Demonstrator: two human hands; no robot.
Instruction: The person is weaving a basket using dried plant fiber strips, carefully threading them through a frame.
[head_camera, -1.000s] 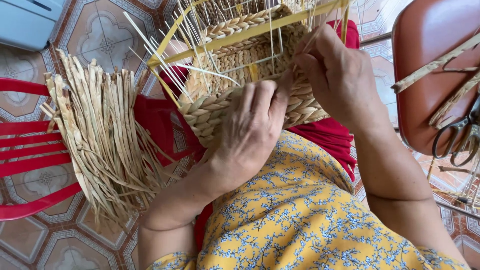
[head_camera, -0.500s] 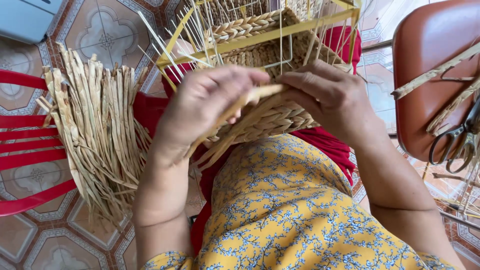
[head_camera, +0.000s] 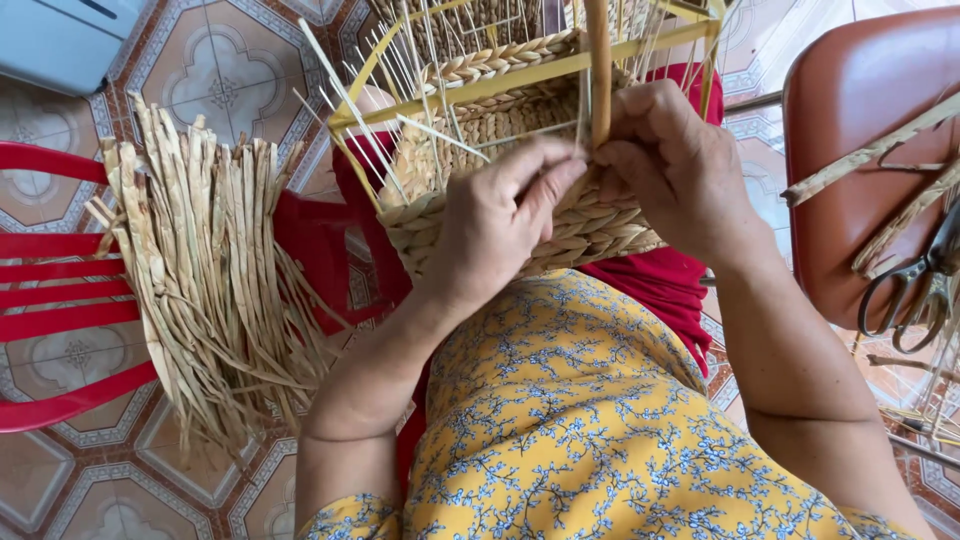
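Upright strand pinched above half-woven basket

The strand (head_camera: 599, 70) is gripped by the closed right hand (head_camera: 672, 165), its long axis rising straight above the fingers; the left hand (head_camera: 497, 225), fingers curled, is pressed on the basket (head_camera: 590, 228) wall just beside.

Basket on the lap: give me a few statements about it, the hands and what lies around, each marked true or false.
1. The left hand rests on the basket. True.
2. The right hand holds scissors. False: it pinches an upright strand; the scissors lie on the brown chair.
3. A straw bundle lies over the red chair. True.
4. The basket has a blue frame. False: the frame is yellow.
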